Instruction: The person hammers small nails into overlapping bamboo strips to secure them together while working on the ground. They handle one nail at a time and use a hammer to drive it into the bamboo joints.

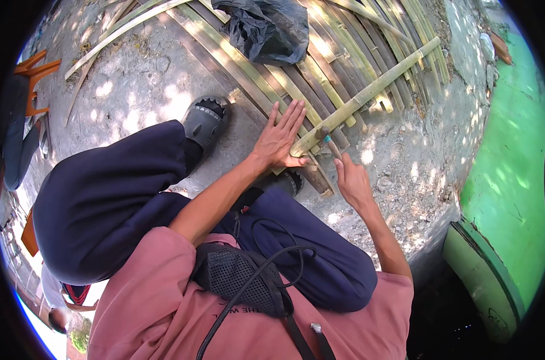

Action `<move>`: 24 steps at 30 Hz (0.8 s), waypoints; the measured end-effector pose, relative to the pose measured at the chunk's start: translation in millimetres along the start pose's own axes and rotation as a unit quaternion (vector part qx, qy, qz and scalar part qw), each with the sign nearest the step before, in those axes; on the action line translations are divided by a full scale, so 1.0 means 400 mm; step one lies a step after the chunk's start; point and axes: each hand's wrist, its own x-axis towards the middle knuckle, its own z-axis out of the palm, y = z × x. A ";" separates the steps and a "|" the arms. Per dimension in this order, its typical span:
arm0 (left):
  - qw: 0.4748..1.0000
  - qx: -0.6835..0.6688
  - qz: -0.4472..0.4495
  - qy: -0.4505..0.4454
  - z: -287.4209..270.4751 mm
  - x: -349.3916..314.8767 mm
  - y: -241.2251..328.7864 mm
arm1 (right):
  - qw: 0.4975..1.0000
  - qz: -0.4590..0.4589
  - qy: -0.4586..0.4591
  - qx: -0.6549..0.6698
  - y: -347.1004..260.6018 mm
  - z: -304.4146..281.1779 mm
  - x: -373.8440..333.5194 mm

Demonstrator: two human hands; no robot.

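Note:
My left hand lies with its fingers stretched over the bamboo slats, its thumb beside the near end of a bamboo pole. The pole runs crosswise over the slat ends, slanting up to the right. In my right hand is the handle of a small hammer with a teal band near its head. The hammer's dark head is over the pole, close to its near end; whether it touches cannot be told. Any nail under the head is hidden.
A crumpled black plastic bag lies on the slats. My shoe stands left of them on grey ground. A green surface borders the right side. At the far left are an orange chair and another person's leg.

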 end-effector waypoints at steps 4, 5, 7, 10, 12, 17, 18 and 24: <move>1.000 0.012 -0.010 0.002 -0.002 -0.012 -0.004 | 0.980 0.019 0.080 0.179 -0.076 -0.068 0.021; 1.000 0.019 -0.013 0.001 -0.003 -0.015 -0.010 | 0.972 -0.005 0.116 0.202 -0.106 -0.081 0.031; 1.000 0.021 -0.012 -0.001 -0.003 -0.016 -0.006 | 0.960 -0.049 0.183 0.205 -0.120 -0.071 0.021; 1.000 0.014 0.003 -0.002 -0.007 0.014 0.003 | 0.999 0.035 -0.031 -0.009 0.007 0.051 -0.041; 1.000 0.008 -0.005 -0.013 -0.006 -0.009 0.009 | 1.000 0.021 -0.001 0.012 -0.007 0.058 -0.077; 1.000 0.023 -0.014 -0.008 -0.012 -0.018 0.003 | 0.971 0.017 0.152 0.183 -0.110 -0.025 -0.021; 1.000 0.024 -0.012 -0.009 -0.012 -0.015 0.000 | 0.964 0.000 0.184 0.192 -0.116 -0.025 -0.009; 1.000 0.014 -0.001 -0.010 -0.011 -0.006 0.014 | 0.999 0.018 0.035 0.027 0.017 0.140 -0.101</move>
